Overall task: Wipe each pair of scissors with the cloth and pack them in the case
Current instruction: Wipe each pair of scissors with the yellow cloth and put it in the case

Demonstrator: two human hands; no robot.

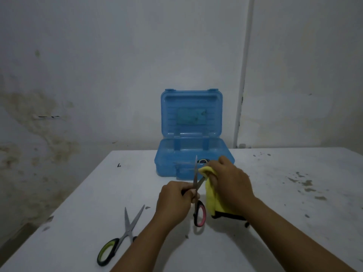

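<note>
you are in the wiping step on the pink-handled scissors (197, 195): your left hand (173, 201) is curled round them near the pivot, blades open and pointing to 12 o'clock, the pink and black loop hanging toward 6 o'clock below your fist. your right hand (229, 179) grips the yellow cloth (213, 201), bunched at the fingertips and pressed against the right-hand blade, with the rest of the cloth draping down at 3 o'clock of the scissors, its dark edge near the white table (284, 193). so the thing being cleaned sits between your two hands, its blades rising at 1 o'clock from the left grip and touching the cloth. the next move, as i judge it, calls for drawing the cloth along each blade away from the edge, then closing the blades before you reach to the open blue case (191, 134) at 12 o'clock, just beyond your hands. something dark with a ring shows through its front wall, possibly a pair already packed, though i cannot tell. the green-handled scissors (121, 235) lie on the table at 8 o'clock from your left hand, well apart from both hands, blades open, seemingly waiting for their turn.
</note>
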